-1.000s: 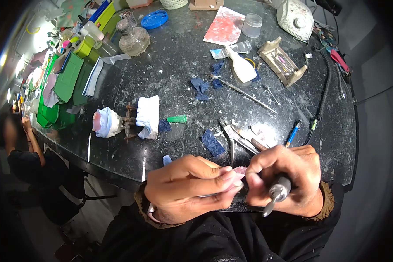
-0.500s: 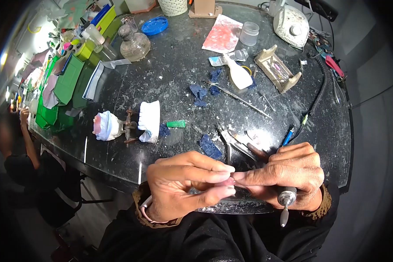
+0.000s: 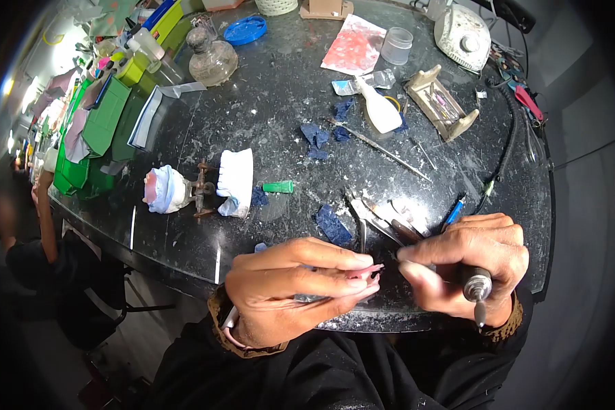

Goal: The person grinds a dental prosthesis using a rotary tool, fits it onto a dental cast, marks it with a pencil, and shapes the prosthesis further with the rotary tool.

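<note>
My left hand (image 3: 294, 287) is closed, pinching a small pink denture piece (image 3: 371, 272) between thumb and fingertips. Most of that piece is hidden by the fingers. To its right, my right hand (image 3: 468, 263) has a rotary handpiece (image 3: 477, 284) tucked in its curled fingers, the metal tip pointing down toward my lap. Its thumb and forefinger are apart from the pink piece, and the thumb is blurred. Pliers (image 3: 362, 222) lie just beyond both hands. A plaster dental model (image 3: 234, 183) and another on a hinged articulator (image 3: 165, 190) stand farther left.
Blue scraps (image 3: 333, 225), a green cap (image 3: 278, 186), a long metal tool (image 3: 383, 150) and a white bottle (image 3: 380, 113) lie on the dark bench (image 3: 266, 116). Green bins (image 3: 106, 126) line the left; a white control box (image 3: 462, 37) stands back right. Another person's arm (image 3: 46, 212) shows at left.
My right hand has moved right, its fingertips leaving the pink denture piece, and the handpiece went with it. My left hand has turned slightly, still pinching the piece. The view has shifted a little.
</note>
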### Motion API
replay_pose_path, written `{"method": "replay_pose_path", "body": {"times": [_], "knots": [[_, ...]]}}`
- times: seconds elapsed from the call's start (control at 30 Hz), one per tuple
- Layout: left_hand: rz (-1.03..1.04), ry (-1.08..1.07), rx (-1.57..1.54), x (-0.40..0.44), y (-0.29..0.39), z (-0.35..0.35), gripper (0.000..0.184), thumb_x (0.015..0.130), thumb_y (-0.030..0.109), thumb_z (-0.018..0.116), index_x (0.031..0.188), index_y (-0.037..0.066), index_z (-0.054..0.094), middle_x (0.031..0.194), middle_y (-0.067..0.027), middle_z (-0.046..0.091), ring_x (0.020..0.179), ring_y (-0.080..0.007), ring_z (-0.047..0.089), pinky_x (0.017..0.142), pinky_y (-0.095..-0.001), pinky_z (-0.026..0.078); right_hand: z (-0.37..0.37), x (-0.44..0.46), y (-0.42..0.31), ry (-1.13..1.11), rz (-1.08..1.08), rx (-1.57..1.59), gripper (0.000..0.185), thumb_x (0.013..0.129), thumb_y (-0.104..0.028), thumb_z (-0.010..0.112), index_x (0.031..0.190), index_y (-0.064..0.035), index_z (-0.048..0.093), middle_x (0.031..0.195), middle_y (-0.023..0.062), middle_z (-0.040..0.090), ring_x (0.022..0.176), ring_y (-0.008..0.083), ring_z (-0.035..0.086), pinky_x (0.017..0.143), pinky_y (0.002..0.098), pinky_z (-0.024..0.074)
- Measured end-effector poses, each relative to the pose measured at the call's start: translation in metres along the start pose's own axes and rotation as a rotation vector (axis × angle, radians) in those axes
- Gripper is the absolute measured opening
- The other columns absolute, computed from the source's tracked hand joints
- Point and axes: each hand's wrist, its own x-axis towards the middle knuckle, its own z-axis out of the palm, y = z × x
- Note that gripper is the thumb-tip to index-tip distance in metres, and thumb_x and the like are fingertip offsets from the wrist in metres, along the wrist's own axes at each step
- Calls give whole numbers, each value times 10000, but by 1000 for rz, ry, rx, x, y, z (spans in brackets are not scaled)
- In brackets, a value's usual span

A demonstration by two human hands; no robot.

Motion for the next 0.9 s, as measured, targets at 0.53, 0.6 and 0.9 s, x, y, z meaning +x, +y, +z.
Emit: {"method": "replay_pose_path", "body": {"times": [0.53, 0.6, 0.9], "knots": [[415, 17, 188, -7, -7, -1, 160, 635, -51, 722, 782, -69, 662, 903, -189, 678, 868, -271, 672, 737, -298, 588, 6, -9, -5, -201, 88, -434, 580, 522, -613, 756, 548, -104, 480, 457, 6, 444, 373, 168, 485, 373, 273, 355], [410, 56, 290, -6, -5, 2, 156, 618, -75, 727, 710, -6, 623, 808, -134, 660, 709, -243, 657, 588, -265, 561, 6, -9, -6, -198, 76, -462, 584, 528, -621, 747, 543, -102, 480, 455, 8, 445, 369, 168, 476, 369, 275, 342], [409, 120, 404, -8, -5, 8, 249, 660, -60, 746, 705, 48, 526, 743, -76, 619, 607, -204, 641, 497, -226, 553, 7, -8, -11, -216, 2, -504, 581, 534, -600, 761, 536, -107, 454, 454, 16, 445, 363, 175, 450, 364, 287, 311]]}}
